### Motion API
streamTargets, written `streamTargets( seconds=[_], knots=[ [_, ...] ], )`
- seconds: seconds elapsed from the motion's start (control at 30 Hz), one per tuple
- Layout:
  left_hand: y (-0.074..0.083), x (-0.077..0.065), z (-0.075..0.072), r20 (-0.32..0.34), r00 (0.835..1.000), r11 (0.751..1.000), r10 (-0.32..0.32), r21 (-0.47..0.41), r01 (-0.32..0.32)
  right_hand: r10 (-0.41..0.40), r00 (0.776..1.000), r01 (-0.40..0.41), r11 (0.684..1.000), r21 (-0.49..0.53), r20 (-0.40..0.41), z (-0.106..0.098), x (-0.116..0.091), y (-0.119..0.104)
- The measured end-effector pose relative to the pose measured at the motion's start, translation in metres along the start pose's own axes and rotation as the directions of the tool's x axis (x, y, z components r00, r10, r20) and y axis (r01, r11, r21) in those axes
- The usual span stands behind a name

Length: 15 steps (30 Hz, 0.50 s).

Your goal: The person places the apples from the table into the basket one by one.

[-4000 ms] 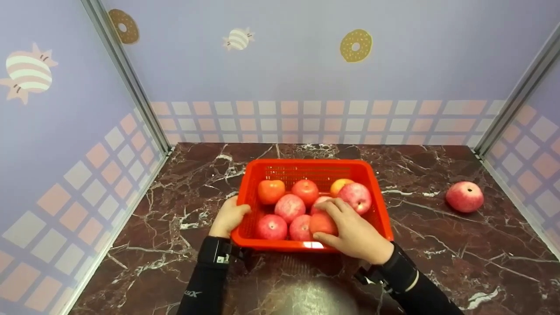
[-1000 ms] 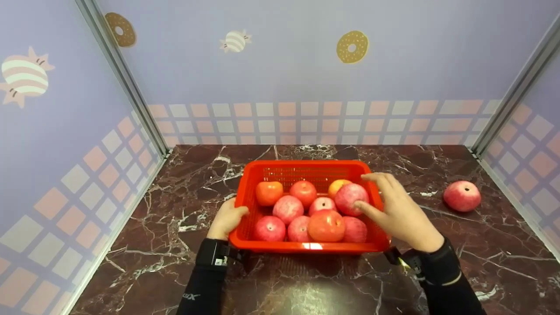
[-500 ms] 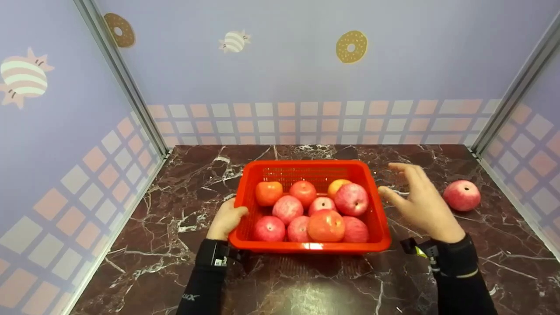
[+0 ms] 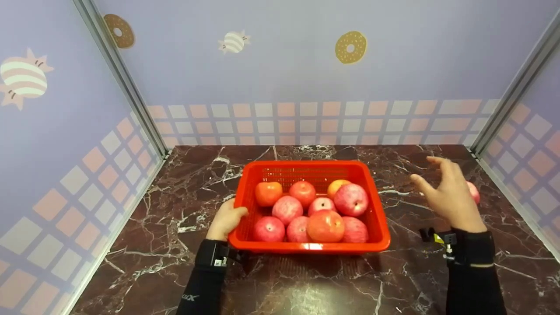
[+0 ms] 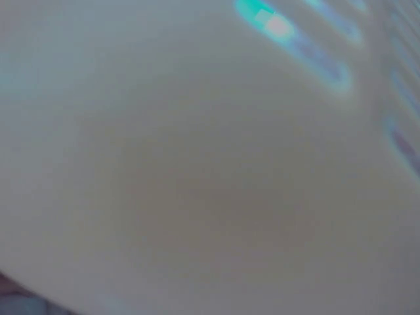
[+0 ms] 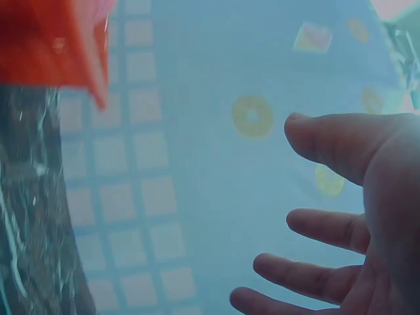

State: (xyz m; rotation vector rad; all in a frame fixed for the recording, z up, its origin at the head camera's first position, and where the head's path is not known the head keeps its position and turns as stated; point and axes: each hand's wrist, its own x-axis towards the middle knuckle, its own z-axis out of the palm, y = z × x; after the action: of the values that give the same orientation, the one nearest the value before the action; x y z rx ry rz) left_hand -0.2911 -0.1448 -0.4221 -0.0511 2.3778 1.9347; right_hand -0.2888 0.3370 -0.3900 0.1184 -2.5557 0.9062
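My left hand (image 4: 227, 219) grips the left rim of a red plastic basket (image 4: 308, 248), thumb over the edge and the other fingers hidden outside. Inside lie several pinkish-red apples (image 4: 351, 200) and several orange-red fruits that look like tomatoes; one large tomato (image 4: 326, 225) sits at the front. To the right, my right hand (image 4: 455, 199) is raised over the table, fingers spread and nothing in them. It covers most of a lone apple (image 4: 474, 192) in the head view. In the right wrist view the thumb (image 6: 335, 141) stands apart from the fingers.
The basket stands on a dark red marbled table (image 4: 166, 271). Lilac panels (image 4: 288, 65) with printed donuts and sweets enclose its back and sides. The left wrist view is a blur, with slots (image 5: 315, 56) at its upper right.
My right hand has let go of the tomato at the basket's front and moved right, out past the rim to the lone apple. My left hand stays on the rim.
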Motion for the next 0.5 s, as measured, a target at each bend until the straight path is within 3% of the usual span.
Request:
streamTargets(
  seconds=[0.17,0.37,0.5],
  knots=[
    [-0.001,0.001,0.000,-0.002,1.000,1.000,0.004,0.007,-0.004,0.088,0.996,-0.089,0.995,-0.052,-0.028,-0.004,0.004,0.028],
    [-0.002,0.002,0.000,-0.002,1.000,1.000,0.003,-0.009,-0.003,0.139,0.987,-0.145,0.986,-0.084,-0.081,-0.003,0.006,0.063],
    [-0.004,0.003,0.000,0.006,1.000,1.000,0.004,-0.027,-0.004,0.185,0.981,-0.191,0.976,-0.105,-0.064,0.000,0.007,0.082]
  ],
)
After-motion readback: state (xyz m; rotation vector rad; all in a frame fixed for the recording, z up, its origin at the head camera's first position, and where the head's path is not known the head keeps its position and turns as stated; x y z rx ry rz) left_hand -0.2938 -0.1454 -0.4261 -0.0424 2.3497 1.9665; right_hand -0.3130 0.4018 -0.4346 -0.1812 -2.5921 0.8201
